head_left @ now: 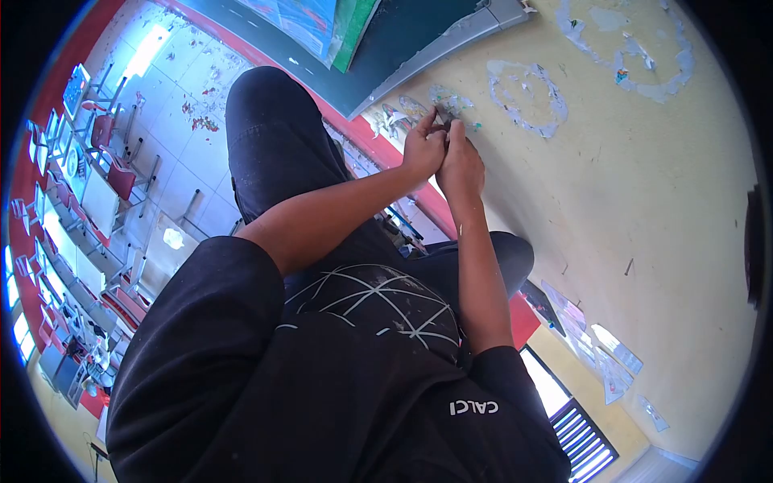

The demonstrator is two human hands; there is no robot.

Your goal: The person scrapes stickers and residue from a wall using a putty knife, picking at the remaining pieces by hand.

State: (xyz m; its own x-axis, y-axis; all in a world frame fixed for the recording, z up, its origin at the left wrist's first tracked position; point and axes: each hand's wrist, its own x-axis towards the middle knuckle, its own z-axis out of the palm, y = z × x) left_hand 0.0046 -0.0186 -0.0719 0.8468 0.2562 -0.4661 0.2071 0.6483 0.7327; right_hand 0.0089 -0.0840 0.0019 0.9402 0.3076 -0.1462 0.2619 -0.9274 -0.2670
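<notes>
My left hand [423, 149] and my right hand [461, 165] are bunched together against a yellow wall [644, 201]. Both sets of fingers are curled at a patch of torn paper residue [452, 103]. A small thin tool [440, 117] sticks out from my left fingertips onto that patch. My right hand presses against the left, and its fingertips are hidden. My raised knee in dark trousers [274, 137] is just left of the hands.
More rings of scraped paper residue [527, 97] mark the wall to the right. A dark green board with a grey frame [419, 40] hangs beside them. Far below at the left are desks and red chairs [105, 177] on a tiled floor.
</notes>
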